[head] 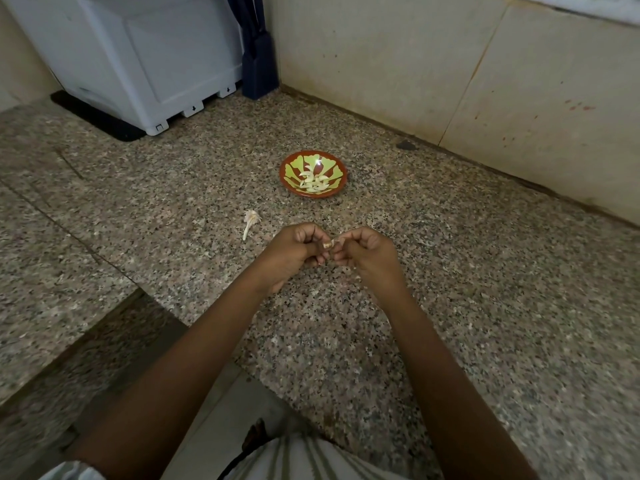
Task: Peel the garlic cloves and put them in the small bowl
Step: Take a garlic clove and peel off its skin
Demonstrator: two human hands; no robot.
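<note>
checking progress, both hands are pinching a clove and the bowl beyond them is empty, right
Not empty: the head view shows the bowl holds several peeled cloves. The rest stands: the left hand and right hand pinch a clove between them, with the bowl beyond.

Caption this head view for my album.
Peeling garlic: left hand and right hand pinch a garlic clove; peeled cloves lie in the small bowl.

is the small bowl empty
No, the small bowl holds a pile of peeled garlic cloves in its middle.
</note>
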